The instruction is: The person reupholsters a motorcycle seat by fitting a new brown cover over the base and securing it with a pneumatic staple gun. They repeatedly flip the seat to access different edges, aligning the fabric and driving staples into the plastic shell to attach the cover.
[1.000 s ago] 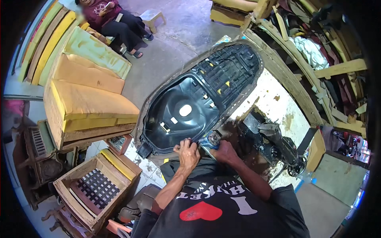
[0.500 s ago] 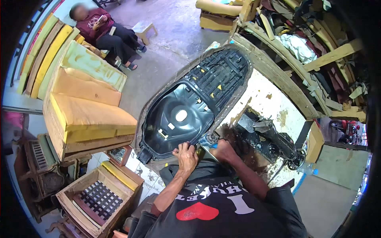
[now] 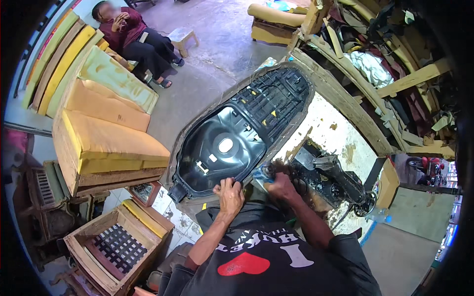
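Note:
An upside-down motorcycle seat [image 3: 197, 167] lies before me, its black plastic base facing up and greyish cover material showing round the rim. At its near edge, my left hand [image 3: 230, 196] is closed with curled fingers, gripping the rim. My right hand [image 3: 282, 187] is wrapped round a blue and metal tool that looks like a staple gun [image 3: 263, 173]. The tool is at the seat's near right edge; motion blurs it, and its tip is hidden.
Right of the seat, a black sewing machine [image 3: 340, 172] stands on a worn white tabletop [image 3: 328, 116]. An orange padded chair [image 3: 113, 143] and a wooden frame with black webbing [image 3: 121, 249] are at left. Beyond, a person [image 3: 131, 37] sits near a small stool [image 3: 182, 38].
My right hand and the staple gun have shifted slightly down and right along the seat's edge. My left hand keeps its grip. The seated person has raised their hands toward their head.

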Available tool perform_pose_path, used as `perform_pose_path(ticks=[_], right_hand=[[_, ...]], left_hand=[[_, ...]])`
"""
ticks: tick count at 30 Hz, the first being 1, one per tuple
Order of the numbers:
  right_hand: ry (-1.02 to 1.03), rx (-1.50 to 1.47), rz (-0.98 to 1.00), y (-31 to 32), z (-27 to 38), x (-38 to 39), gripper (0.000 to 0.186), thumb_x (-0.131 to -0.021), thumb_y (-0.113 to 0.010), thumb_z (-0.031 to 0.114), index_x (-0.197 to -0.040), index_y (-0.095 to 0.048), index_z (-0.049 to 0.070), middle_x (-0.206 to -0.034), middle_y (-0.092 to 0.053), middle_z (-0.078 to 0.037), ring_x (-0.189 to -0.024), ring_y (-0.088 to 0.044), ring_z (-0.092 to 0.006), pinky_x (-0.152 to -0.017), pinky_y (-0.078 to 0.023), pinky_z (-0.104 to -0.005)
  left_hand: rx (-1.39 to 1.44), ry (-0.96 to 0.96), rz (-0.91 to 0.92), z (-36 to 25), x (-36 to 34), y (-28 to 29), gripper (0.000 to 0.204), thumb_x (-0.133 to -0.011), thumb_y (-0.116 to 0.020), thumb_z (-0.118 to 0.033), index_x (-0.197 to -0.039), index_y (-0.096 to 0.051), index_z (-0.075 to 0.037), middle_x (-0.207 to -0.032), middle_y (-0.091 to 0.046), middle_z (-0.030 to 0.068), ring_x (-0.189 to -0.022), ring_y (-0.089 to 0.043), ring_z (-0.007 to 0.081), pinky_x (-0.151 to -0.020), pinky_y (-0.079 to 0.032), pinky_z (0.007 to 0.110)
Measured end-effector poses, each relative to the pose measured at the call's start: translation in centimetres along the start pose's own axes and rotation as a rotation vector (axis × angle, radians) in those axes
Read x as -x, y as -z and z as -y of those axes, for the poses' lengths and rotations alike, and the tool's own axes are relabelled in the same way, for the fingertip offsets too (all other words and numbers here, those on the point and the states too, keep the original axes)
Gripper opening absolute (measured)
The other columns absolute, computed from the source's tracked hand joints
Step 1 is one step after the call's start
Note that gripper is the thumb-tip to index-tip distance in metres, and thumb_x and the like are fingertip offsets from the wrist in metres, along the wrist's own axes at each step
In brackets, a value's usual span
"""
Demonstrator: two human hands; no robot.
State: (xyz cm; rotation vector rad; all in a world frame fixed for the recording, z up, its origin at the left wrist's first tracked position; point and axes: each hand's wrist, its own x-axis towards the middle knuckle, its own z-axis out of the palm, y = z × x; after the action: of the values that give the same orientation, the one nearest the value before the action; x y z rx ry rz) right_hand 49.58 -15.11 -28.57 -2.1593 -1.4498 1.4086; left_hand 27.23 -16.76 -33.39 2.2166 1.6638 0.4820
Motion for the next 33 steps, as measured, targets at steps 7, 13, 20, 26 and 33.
perform_pose_path(ticks=[7, 13, 20, 26, 33], right_hand=[[0.107, 0.05, -0.086, -1.6, -2.3, -0.7, 0.041, -0.079, -0.072, 0.033, -0.095, -0.074, -0.005, -0.092, -0.071, -0.031, -0.096, -0.071, -0.0463, -0.085, -0.057, -0.0534], [-0.02, -0.026, 0.009, 1.3, -0.5, -0.8, 0.043, -0.079, -0.074, 0.039, -0.103, -0.077, 0.004, -0.1, -0.074, -0.026, -0.101, -0.073, -0.0401, -0.09, -0.057, -0.0482], [-0.062, -0.089, -0.026, 2.2, -3.8, -2.3, 0.049, -0.08, -0.079, 0.041, -0.116, -0.076, 0.007, -0.111, -0.077, -0.019, -0.108, -0.074, -0.0317, -0.094, -0.058, -0.0409], [-0.06, 0.124, 0.012, 1.6, 0.8, -0.5, 0.047, -0.078, -0.075, 0.036, -0.104, -0.074, -0.002, -0.098, -0.073, -0.03, -0.101, -0.073, -0.0434, -0.088, -0.057, -0.0497], [-0.005, 0.015, 0.01, 1.2, -2.3, -1.3, 0.05, -0.078, -0.078, 0.038, -0.112, -0.074, 0.002, -0.108, -0.074, -0.027, -0.109, -0.07, -0.0428, -0.094, -0.056, -0.0499]], left_hand=[[0.008, -0.005, -0.007, -0.2, 0.5, -0.1, 0.019, -0.073, -0.077, -0.011, -0.091, -0.07, -0.011, -0.112, -0.061, 0.0088, -0.109, -0.054, 0.0299, -0.092, -0.034, 0.053], [-0.006, 0.0, -0.022, -0.1, 0.2, 0.0, 0.019, -0.072, -0.076, -0.009, -0.09, -0.069, -0.01, -0.114, -0.061, 0.0101, -0.111, -0.054, 0.0315, -0.093, -0.034, 0.054], [0.016, -0.008, 0.002, 0.4, -0.3, 0.3, 0.024, -0.069, -0.078, -0.008, -0.091, -0.068, -0.011, -0.111, -0.058, 0.0104, -0.11, -0.053, 0.0314, -0.094, -0.033, 0.052], [0.012, 0.006, 0.013, 0.1, -0.3, 0.2, 0.02, -0.072, -0.076, -0.01, -0.091, -0.069, -0.01, -0.111, -0.059, 0.0103, -0.11, -0.054, 0.0311, -0.09, -0.035, 0.053], [0.018, -0.047, -0.032, -0.4, -0.4, 0.1, 0.02, -0.072, -0.074, -0.009, -0.091, -0.068, -0.008, -0.106, -0.058, 0.0101, -0.107, -0.054, 0.0319, -0.091, -0.036, 0.053]])
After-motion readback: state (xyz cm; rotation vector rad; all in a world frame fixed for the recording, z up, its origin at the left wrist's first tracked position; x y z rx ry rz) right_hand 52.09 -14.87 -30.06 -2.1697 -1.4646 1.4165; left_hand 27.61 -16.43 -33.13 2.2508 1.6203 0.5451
